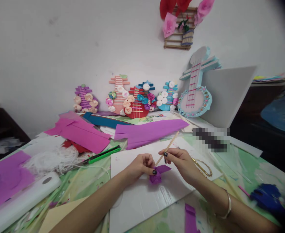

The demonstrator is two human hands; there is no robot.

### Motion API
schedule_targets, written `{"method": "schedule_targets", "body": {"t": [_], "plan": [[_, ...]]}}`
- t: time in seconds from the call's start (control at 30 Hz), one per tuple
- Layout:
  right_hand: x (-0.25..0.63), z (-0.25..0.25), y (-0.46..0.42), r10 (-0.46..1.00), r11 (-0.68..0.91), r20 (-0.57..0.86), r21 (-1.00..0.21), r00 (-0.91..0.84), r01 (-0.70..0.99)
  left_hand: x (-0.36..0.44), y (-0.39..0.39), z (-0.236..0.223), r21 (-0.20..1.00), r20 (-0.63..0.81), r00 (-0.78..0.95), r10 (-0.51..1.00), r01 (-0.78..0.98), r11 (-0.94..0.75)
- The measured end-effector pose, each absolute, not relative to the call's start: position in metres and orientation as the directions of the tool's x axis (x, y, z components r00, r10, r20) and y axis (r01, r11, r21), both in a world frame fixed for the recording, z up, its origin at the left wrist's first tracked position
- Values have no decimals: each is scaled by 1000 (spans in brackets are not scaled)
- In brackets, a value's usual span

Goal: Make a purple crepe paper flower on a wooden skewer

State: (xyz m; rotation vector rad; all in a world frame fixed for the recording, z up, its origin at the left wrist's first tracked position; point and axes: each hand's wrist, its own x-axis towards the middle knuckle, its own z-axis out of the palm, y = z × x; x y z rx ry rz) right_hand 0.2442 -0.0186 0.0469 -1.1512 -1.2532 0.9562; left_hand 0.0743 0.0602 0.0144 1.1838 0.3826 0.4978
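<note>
My left hand (144, 165) pinches a small purple paper flower (155, 178) between thumb and fingers, above a white board (137, 200). A loose end of the purple paper sticks out to the right of the bloom. Slanting up from the flower is a thin wooden stick (173, 142), which my right hand (180, 161) grips between thumb and fingers. The stick's lower end reaches the paper beside my left fingers; its exact contact is hidden. Just right of my right hand, gold-handled scissors (203, 167) lie partly covered by the hand.
Purple crepe paper (149, 132), pink paper (81, 132) and a green utility knife (105, 154) lie beyond the board. White string (52, 158) and a white device (28, 200) are at left. Flower-decorated paper instruments (136, 103) stand along the wall. A purple strip (190, 218) lies in front.
</note>
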Motion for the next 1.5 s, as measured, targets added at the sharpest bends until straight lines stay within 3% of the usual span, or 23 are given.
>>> {"method": "schedule_targets", "body": {"t": [0.47,0.83,1.27,1.5], "plan": [[244,48,-19,973,184,198,-976,122,117,75,60,13,948,-6,831,556,-171,267],[245,44,-17,976,178,181,-983,122,40,74,61,13,949,5,838,546,-176,261],[245,44,-18,973,190,202,-976,111,110,74,61,12,954,7,839,544,-168,247],[247,43,-17,977,189,182,-981,108,-51,70,62,16,959,-35,852,522,-118,258]]}}
